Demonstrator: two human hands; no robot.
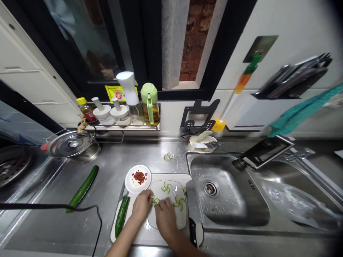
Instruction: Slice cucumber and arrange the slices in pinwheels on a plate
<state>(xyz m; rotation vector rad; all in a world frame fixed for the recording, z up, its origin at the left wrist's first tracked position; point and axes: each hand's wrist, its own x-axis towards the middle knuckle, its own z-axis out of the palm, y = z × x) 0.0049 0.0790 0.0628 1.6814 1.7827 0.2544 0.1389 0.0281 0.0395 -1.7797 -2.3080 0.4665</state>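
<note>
A white squarish plate [164, 188] rests on the cutting board [142, 233]. Thin cucumber slices lie on it in pinwheel shapes, one cluster [166, 187] near the far edge and another [179, 202] at the right. My left hand [144, 203] is at the plate's left edge, fingers curled together, their contents hidden. Beside it, my right hand [165, 216] pinches at a small group of cucumber slices [155, 201] between the two hands. A small dish [129, 184] of red dried berries stands at the board's far left corner. A cut cucumber [122, 217] lies along the board's left side.
A knife [192, 232] with a black handle lies at the board's right edge, beside the sink [227, 217]. Another cucumber [84, 187] and a black cable [53, 206] are on the left counter. Loose slices [168, 156] lie behind the board. Bottles and jars line a rack [128, 127].
</note>
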